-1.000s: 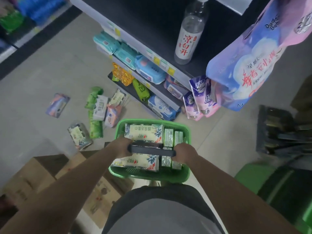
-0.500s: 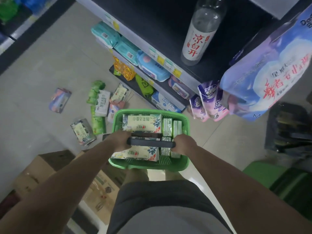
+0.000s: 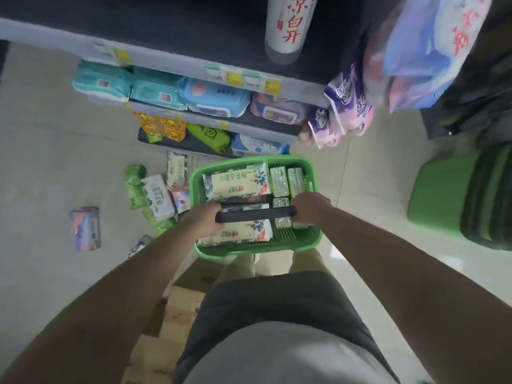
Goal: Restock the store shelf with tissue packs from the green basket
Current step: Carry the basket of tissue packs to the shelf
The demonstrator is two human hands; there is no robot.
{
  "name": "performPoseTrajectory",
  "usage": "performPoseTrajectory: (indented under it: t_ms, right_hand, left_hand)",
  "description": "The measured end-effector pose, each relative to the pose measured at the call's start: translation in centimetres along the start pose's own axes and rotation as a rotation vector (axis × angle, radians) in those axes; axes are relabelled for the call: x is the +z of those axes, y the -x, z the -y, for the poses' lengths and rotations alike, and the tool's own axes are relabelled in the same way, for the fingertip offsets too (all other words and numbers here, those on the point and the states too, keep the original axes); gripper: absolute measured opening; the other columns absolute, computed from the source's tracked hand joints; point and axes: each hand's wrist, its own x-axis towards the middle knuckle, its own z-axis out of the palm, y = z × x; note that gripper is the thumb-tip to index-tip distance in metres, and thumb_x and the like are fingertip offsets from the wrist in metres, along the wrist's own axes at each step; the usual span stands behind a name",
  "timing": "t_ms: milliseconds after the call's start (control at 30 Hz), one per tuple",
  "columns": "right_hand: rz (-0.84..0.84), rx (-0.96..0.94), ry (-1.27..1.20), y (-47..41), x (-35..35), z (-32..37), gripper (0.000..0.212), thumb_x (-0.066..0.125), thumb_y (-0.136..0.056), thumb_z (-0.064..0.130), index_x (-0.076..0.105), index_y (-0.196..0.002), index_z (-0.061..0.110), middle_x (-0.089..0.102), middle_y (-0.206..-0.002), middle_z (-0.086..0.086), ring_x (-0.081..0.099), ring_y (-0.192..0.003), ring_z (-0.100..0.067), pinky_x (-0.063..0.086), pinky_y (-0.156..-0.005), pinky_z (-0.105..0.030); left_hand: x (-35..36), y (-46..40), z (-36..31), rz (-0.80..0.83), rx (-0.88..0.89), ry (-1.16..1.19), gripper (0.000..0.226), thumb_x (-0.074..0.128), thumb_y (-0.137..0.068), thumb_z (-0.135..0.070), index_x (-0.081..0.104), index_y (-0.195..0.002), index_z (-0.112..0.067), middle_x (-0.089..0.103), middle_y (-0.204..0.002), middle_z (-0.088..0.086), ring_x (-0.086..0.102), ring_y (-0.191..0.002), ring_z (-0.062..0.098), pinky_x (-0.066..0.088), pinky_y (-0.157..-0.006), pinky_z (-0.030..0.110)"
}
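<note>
Over on the far left of the floor I could see one purple-blue pack point(image 3: 85, 228) lying by itself on the tiles, well apart from everything else. Next came a loose heap of packs point(image 3: 155, 195), some green, some white, scattered just beside the basket's left wall. Behind them was the store shelf point(image 3: 171, 65), with teal wipe packs point(image 3: 101, 84) and a blue wipe pack point(image 3: 214, 97) on the middle tier and yellow duck-print packs point(image 3: 163, 128) on the bottom one.

Dead centre, the green basket point(image 3: 257, 249) hung in front of the person's legs, off the floor as far as I could tell. My left hand point(image 3: 203, 218) was curled tight round the left end of the black handle point(image 3: 256, 213), and my right hand point(image 3: 309, 206) was wrapped round the right end the same way. Inside sat the tissue packs point(image 3: 235, 184): two big cream floral ones on the left side, small green ones stacked on the right.

Up top, a clear bottle point(image 3: 288, 26) with red characters stood on the upper shelf. Further right hung purple pouches point(image 3: 346, 106), then a green stool point(image 3: 437, 195) on the floor.
</note>
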Motion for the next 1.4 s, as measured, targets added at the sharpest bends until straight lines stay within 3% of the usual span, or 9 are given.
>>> performPoseTrajectory:
  t_ms: [267, 400, 533, 800, 867, 933, 1000, 1200, 1400]
  right_hand:
    - [-0.012, 0.058, -0.1, -1.0, 1.1, 0.5, 0.005, 0.056, -0.085, 0.02, 0.057, -0.082, 0.016, 0.049, -0.065, 0.003, 0.057, -0.068, -0.02, 0.055, -0.065, -0.032]
    - [0.002, 0.081, -0.139, -2.3, 1.7, -0.2, 0.02, 0.054, -0.085, 0.018, 0.05, -0.066, 0.017, 0.049, -0.064, 0.003, 0.057, -0.066, -0.019, 0.058, -0.07, -0.033]
    - [0.009, 0.082, -0.182, -3.7, 2.3, -1.2, 0.008, 0.055, -0.085, 0.018, 0.062, -0.083, 0.016, 0.054, -0.069, 0.002, 0.061, -0.07, -0.018, 0.059, -0.07, -0.033]
    - [-0.012, 0.087, -0.223, -7.0, 4.1, -1.3, 0.012, 0.054, -0.087, 0.019, 0.052, -0.076, 0.018, 0.049, -0.067, 0.004, 0.058, -0.071, -0.017, 0.056, -0.067, -0.03]
    - [-0.022, 0.088, -0.234, -7.5, 4.6, -0.6, 0.007, 0.053, -0.087, 0.018, 0.051, -0.081, 0.017, 0.048, -0.067, 0.004, 0.058, -0.072, -0.018, 0.053, -0.062, -0.028]
    - [-0.02, 0.086, -0.249, -8.2, 5.4, 0.3, 0.008, 0.052, -0.087, 0.017, 0.05, -0.08, 0.016, 0.047, -0.067, 0.004, 0.06, -0.075, -0.019, 0.056, -0.067, -0.03]
    - [-0.013, 0.105, -0.265, -8.9, 6.2, 1.2, 0.016, 0.052, -0.087, 0.017, 0.046, -0.072, 0.016, 0.047, -0.068, 0.004, 0.06, -0.076, -0.019, 0.056, -0.07, -0.032]
    - [-0.022, 0.196, -0.324, -10.5, 9.2, 3.8, 0.03, 0.05, -0.087, 0.015, 0.036, -0.061, 0.022, 0.048, -0.065, 0.004, 0.053, -0.062, -0.015, 0.048, -0.056, -0.027]
    - [-0.017, 0.268, -0.391, -12.2, 11.3, 4.7, 0.029, 0.05, -0.088, 0.016, 0.039, -0.062, 0.023, 0.05, -0.067, 0.004, 0.053, -0.06, -0.013, 0.049, -0.054, -0.026]
  left_hand:
    - [-0.5, -2.3, 0.7, 0.041, 0.035, -0.036, 0.017, 0.063, -0.086, -0.017, 0.059, -0.1, -0.009, 0.055, -0.078, -0.002, 0.054, -0.066, 0.014, 0.031, -0.047, 0.018]
    - [-0.6, -3.7, 0.4, 0.043, 0.045, -0.064, 0.014, 0.063, -0.087, -0.016, 0.058, -0.097, -0.009, 0.047, -0.07, -0.008, 0.051, -0.063, 0.01, 0.029, -0.046, 0.015]
    - [-0.5, -5.1, 0.3, -0.001, 0.064, -0.137, 0.015, 0.062, -0.086, -0.02, 0.059, -0.097, -0.01, 0.049, -0.072, -0.006, 0.052, -0.067, 0.012, 0.03, -0.047, 0.016]
    - [0.0, -8.4, 1.4, -0.024, 0.098, -0.261, 0.018, 0.06, -0.086, -0.025, 0.059, -0.099, -0.013, 0.052, -0.082, -0.005, 0.057, -0.078, 0.014, 0.047, -0.066, 0.025]
    - [0.0, -9.1, 2.2, -0.014, 0.103, -0.276, 0.017, 0.06, -0.087, -0.026, 0.059, -0.098, -0.014, 0.05, -0.079, -0.006, 0.056, -0.077, 0.013, 0.045, -0.062, 0.023]
    - [0.2, -9.8, 3.1, -0.002, 0.102, -0.293, 0.015, 0.06, -0.087, -0.025, 0.058, -0.098, -0.014, 0.052, -0.077, -0.007, 0.055, -0.072, 0.012, 0.038, -0.054, 0.02]
    - [0.4, -10.4, 4.0, 0.015, 0.102, -0.277, 0.016, 0.061, -0.086, -0.024, 0.058, -0.099, -0.015, 0.057, -0.082, -0.004, 0.055, -0.072, 0.012, 0.04, -0.057, 0.022]
    - [1.2, -12.1, 6.3, 0.048, 0.141, -0.294, 0.013, 0.062, -0.086, -0.022, 0.058, -0.097, -0.015, 0.048, -0.071, -0.009, 0.051, -0.065, 0.009, 0.03, -0.047, 0.019]
    - [2.7, -13.8, 7.5, 0.083, 0.19, -0.295, 0.011, 0.062, -0.086, -0.018, 0.06, -0.095, -0.013, 0.051, -0.072, -0.007, 0.053, -0.063, 0.009, 0.035, -0.049, 0.017]
